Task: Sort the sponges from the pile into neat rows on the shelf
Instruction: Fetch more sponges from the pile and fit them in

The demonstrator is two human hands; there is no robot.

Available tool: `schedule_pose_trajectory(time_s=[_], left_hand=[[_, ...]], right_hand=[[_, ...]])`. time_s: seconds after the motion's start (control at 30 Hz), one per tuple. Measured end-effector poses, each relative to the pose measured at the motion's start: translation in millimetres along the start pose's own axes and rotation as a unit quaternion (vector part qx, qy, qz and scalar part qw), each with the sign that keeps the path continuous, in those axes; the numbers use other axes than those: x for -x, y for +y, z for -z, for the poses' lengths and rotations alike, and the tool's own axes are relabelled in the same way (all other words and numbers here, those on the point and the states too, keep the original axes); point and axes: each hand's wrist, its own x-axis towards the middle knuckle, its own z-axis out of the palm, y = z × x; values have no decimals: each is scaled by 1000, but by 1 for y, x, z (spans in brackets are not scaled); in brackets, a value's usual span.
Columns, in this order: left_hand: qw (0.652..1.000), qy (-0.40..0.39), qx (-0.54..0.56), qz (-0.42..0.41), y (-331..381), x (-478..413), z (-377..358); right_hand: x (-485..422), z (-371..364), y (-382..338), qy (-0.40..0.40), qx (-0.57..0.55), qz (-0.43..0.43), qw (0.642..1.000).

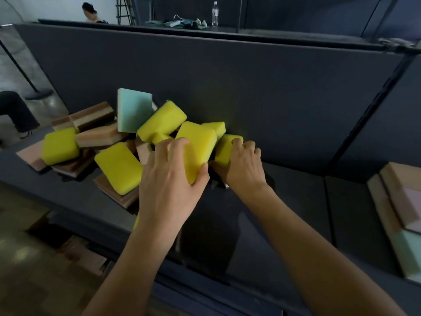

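A jumbled pile of sponges lies on the dark shelf (296, 201), left of centre: several yellow ones (118, 166), several brown-and-beige layered ones (100, 135) and a pale green one (133, 109) leaning on the back panel. My left hand (168, 179) grips a yellow sponge (198, 144) at the pile's right edge, thumb at its lower end. Just to the right, my right hand (241, 163) closes its fingers over another yellow sponge (224, 148). Dark scouring sides show under both hands.
A neat stack of beige, pink and pale green sponges (401, 201) sits at the shelf's far right. A dark back panel (250, 76) rises behind the pile. A water bottle (214, 14) stands on the shelf top. A person (91, 12) is in the background.
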Motion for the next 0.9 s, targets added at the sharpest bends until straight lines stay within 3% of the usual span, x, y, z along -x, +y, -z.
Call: schedule_pose_trajectory(time_s=[0.33, 0.9], left_hand=[[996, -51, 35, -61, 42, 30, -16], [961, -131, 128, -209, 197, 73, -61]], right_hand=[[92, 41, 84, 89, -63, 4, 994], [212, 115, 220, 218, -28, -113, 969]])
